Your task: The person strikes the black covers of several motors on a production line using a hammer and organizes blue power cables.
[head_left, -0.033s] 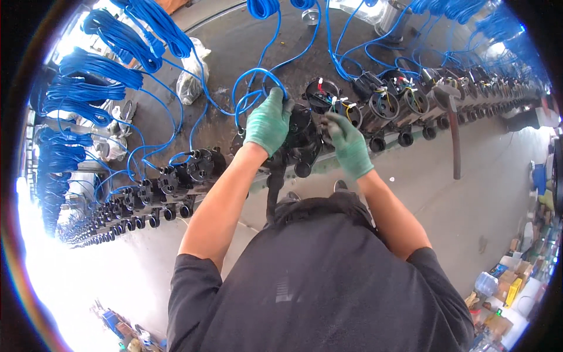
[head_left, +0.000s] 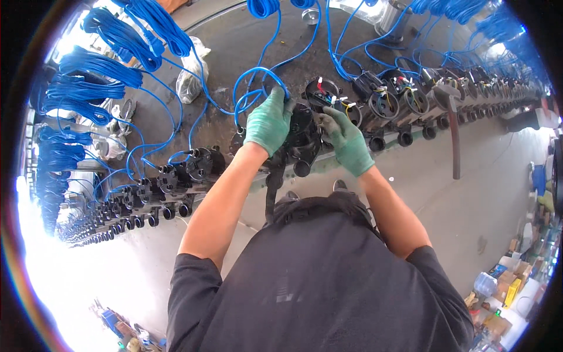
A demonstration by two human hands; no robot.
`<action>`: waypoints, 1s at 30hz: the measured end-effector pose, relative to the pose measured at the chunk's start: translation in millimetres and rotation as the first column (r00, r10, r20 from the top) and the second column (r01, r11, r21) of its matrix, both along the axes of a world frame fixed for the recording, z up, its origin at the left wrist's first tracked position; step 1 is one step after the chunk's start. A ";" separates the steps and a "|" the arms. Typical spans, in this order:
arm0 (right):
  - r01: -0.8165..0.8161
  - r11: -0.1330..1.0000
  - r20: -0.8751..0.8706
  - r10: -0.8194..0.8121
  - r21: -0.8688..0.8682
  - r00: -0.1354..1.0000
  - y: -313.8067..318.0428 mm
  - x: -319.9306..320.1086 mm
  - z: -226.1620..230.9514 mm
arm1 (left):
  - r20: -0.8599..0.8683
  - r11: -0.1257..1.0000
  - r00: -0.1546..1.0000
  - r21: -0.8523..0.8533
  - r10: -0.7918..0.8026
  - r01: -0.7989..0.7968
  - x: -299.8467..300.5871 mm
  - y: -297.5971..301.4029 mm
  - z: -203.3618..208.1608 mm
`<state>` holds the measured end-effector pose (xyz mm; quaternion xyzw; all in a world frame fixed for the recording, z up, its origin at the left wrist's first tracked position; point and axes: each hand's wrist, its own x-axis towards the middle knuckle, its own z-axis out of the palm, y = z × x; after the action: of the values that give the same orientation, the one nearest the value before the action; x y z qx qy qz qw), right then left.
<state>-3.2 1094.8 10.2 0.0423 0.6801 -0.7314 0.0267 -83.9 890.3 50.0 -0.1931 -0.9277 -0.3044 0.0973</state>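
Note:
My left hand [head_left: 268, 124], in a green glove, has its fingers closed at a loop of blue cable [head_left: 251, 71], beside a black round housing [head_left: 301, 124]. The housing has a short round outlet at its near side. To the right of it, my gloved right hand [head_left: 347, 141] has thumb and fingers drawn together close to the housing's side. Whatever lies between those fingertips is hidden. Just beyond the right hand sits an open black housing [head_left: 322, 89] with red and white wire ends showing.
Rows of black housings [head_left: 384, 104] line the bench edge on both sides. Bundled blue cables [head_left: 102, 70] hang at the left and along the back. A hammer [head_left: 454, 132] hangs over the edge at right. A clear plastic bag [head_left: 190, 76] lies on the dark bench [head_left: 229, 44].
My right hand's fingers have shifted slightly at the housing's side. The left hand and the blue cable loop keep nearly the same place.

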 end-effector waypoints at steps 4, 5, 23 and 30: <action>-0.289 0.896 0.110 0.267 0.337 0.957 -5.3 -19.5 31.4 | 0.002 0.996 0.997 -0.044 -0.083 0.083 8.6 3.8 9.6; -0.310 0.892 0.128 0.283 0.328 0.950 -4.3 -23.0 29.8 | 0.006 0.993 0.993 -0.038 -0.114 0.114 9.0 2.8 8.1; -0.347 0.926 0.076 0.339 0.149 0.938 -2.6 -36.6 15.2 | 0.595 0.983 0.798 0.073 0.092 -0.168 -9.3 28.4 -10.3; -0.518 0.846 0.094 0.510 0.127 0.855 11.8 -51.5 23.4 | 0.657 0.860 0.742 0.297 0.132 -0.416 13.4 36.3 -0.1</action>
<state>-54.8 1106.6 33.6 -0.1188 0.7178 -0.6436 0.2376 -70.5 926.6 49.9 0.0851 -0.8364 -0.5266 -0.1261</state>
